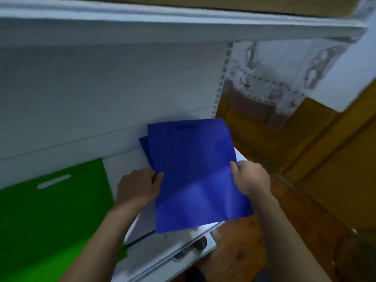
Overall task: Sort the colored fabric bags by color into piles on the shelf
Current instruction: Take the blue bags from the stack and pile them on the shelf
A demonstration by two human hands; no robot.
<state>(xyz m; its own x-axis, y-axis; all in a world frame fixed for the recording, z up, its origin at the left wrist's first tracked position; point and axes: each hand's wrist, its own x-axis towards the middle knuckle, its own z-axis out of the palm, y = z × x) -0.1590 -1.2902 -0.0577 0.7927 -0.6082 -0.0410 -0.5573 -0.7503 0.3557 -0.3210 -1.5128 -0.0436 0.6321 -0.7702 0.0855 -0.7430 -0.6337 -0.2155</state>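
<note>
A white metal shelf [122, 159] with a pale back panel fills most of the view, and a second white shelf board [183, 23] runs across above it. To the right stands a yellow-brown wooden door [325, 159], with a white lace-patterned cloth [284, 74] hanging over its upper part. Reddish-brown patterned floor [254, 241] shows below right.

On the left of the shelf lies a flat bright green fabric bag [50, 210] with an oval cut-out handle, its near edge passing under the left forearm. A flat royal-blue fabric bag [195, 169], creased across its middle and with a cut-out handle at its far end, is held over the right part of the shelf, its near end reaching out past the shelf's front edge. Beneath it, the corner of another blue bag [144, 147] peeks out on the shelf.

The left hand [138, 188] pinches the blue bag's left edge, thumb on top. The right hand [251, 178] grips the right edge, thumb on top and fingers curled underneath.
</note>
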